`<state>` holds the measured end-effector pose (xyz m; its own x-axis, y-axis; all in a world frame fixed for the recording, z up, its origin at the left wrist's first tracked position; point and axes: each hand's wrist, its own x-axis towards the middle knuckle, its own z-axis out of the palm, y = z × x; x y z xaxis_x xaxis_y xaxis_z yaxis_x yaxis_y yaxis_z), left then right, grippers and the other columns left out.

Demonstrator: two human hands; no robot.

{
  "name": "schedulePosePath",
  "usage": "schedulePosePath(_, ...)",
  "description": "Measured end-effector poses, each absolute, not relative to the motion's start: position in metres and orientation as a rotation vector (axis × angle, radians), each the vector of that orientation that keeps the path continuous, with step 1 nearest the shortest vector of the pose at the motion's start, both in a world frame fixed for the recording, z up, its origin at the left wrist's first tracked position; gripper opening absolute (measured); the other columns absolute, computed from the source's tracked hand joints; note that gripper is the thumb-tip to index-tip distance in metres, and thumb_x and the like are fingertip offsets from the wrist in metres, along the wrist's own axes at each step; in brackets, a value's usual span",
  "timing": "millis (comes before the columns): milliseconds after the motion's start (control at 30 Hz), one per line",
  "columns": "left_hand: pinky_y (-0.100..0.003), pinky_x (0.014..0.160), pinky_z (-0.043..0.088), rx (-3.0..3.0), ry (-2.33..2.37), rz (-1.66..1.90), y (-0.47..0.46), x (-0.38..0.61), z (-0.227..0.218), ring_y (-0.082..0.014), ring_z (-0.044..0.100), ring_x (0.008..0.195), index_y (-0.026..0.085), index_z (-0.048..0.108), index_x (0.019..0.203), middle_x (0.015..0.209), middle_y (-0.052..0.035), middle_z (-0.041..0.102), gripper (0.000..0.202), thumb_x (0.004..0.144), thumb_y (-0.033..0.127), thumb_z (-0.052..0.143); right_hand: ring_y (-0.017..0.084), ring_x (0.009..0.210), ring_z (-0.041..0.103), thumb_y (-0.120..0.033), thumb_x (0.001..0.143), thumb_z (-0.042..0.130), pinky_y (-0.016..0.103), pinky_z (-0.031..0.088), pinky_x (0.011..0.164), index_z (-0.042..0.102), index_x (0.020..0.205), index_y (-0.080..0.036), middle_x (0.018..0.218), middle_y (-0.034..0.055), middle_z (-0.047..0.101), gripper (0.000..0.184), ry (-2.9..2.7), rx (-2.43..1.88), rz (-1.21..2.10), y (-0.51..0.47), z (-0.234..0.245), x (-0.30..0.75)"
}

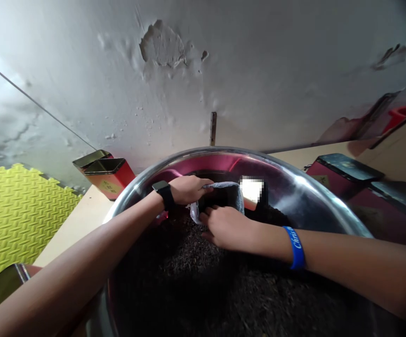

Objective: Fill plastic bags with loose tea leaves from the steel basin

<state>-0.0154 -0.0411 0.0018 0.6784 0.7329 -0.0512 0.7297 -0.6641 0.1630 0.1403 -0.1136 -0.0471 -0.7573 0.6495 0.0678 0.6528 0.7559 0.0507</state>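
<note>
A wide, shiny metal basin point(143, 172) holds a deep layer of dark, dry bits that look like loose tea leaves point(195, 255). Inside it, a whitish plastic bag point(241, 199) gapes upward, its interior dark. My left hand point(189, 188), below a black watch, grips the bag's far left rim between thumb and fingers. Curled at the near side of the bag's mouth is my right hand point(229, 229), low over the leaves; what its fingers hold is hidden. Just right of the bag stands a small container point(250, 202), its upper part blurred out.
Open red tins point(109, 180) stand left of the basin, on a pale surface point(72, 220). More dark-lidded tins point(346, 167) are at the right. A yellow foam mat point(16, 224) lies at far left. Behind rises a peeling wall point(252, 70).
</note>
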Motion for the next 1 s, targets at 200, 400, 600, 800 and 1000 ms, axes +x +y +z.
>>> schedulePosePath(200, -0.029, 0.080, 0.038, 2.705, 1.124, 0.041, -0.037, -0.018, 0.002, -0.0176, 0.053, 0.094, 0.031, 0.041, 0.124, 0.113, -0.0019, 0.057, 0.044, 0.087, 0.050, 0.026, 0.023, 0.084, 0.055, -0.036, 0.075, 0.050, 0.033, 0.041, 0.070, 0.056, 0.098, -0.011, 0.092, 0.0132, 0.059, 0.034, -2.840, -1.124, -0.051, -0.102, -0.047, 0.147)
schedulePosePath(400, -0.027, 0.081, 0.037, 2.658, 1.101, 0.035, -0.034, -0.020, 0.002, -0.0167, 0.053, 0.094, 0.028, 0.042, 0.124, 0.112, -0.0025, 0.057, 0.044, 0.087, 0.047, 0.027, 0.018, 0.080, 0.050, -0.035, 0.082, 0.038, 0.032, 0.040, 0.070, 0.054, 0.086, -0.014, 0.084, 0.0081, 0.056, 0.027, -2.777, -0.837, -0.058, -0.123, -0.029, 0.134)
schedulePosePath(600, -0.026, 0.081, 0.038, 2.655, 1.079, 0.056, -0.036, -0.020, 0.005, -0.0158, 0.054, 0.092, 0.028, 0.044, 0.122, 0.109, -0.0022, 0.059, 0.041, 0.088, 0.044, 0.029, 0.017, 0.074, 0.048, -0.033, 0.080, 0.041, 0.030, 0.038, 0.063, 0.055, 0.079, -0.014, 0.079, 0.0070, 0.056, 0.023, -2.862, -0.746, -0.031, -0.129, -0.036, 0.132)
schedulePosePath(800, -0.026, 0.079, 0.039, 2.668, 1.050, 0.067, -0.037, -0.020, 0.005, -0.0153, 0.053, 0.091, 0.027, 0.045, 0.121, 0.107, -0.0020, 0.059, 0.040, 0.089, 0.043, 0.029, 0.014, 0.072, 0.047, -0.032, 0.083, 0.039, 0.027, 0.036, 0.063, 0.054, 0.082, -0.015, 0.078, 0.0051, 0.054, 0.023, -2.756, -0.795, 0.097, -0.122, -0.034, 0.134)
schedulePosePath(1000, -0.027, 0.080, 0.039, 2.648, 1.048, 0.035, -0.033, -0.021, 0.003, -0.0155, 0.054, 0.091, 0.027, 0.043, 0.123, 0.108, -0.0023, 0.058, 0.041, 0.089, 0.045, 0.027, 0.013, 0.074, 0.047, -0.027, 0.082, 0.041, 0.026, 0.036, 0.066, 0.050, 0.083, -0.016, 0.080, 0.0035, 0.053, 0.015, -2.683, -0.831, 0.130, -0.116, -0.032, 0.136)
